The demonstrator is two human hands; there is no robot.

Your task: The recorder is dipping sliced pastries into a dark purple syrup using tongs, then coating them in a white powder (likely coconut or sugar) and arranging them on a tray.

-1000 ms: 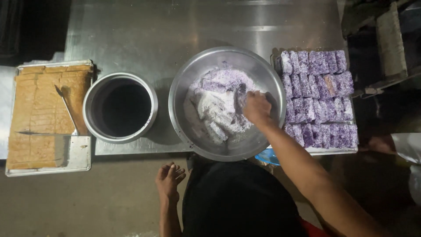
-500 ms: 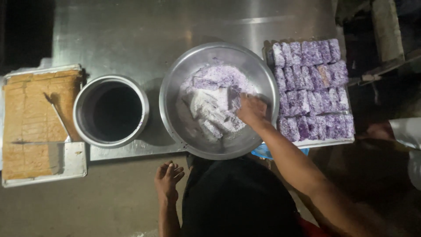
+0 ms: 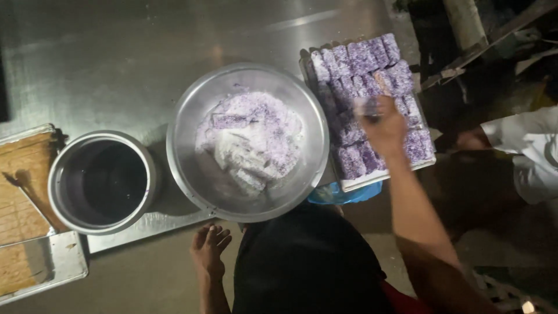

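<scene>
The right hand point(image 3: 381, 125) is pinching a blurred coated purple piece point(image 3: 368, 108) over the nearly full tray point(image 3: 372, 181); several pieces are lying in the bowl point(image 3: 192, 174); left hand point(image 3: 209, 250) is hanging loosely spread, holding nothing

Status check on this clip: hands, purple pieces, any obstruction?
Right hand over tray of purple pieces, piece pinched in fingers. Left hand idle, open, below the table edge. Big bowl holds coated pieces. Nothing blocking.

No packages, labels, signs or screens visible.
</scene>
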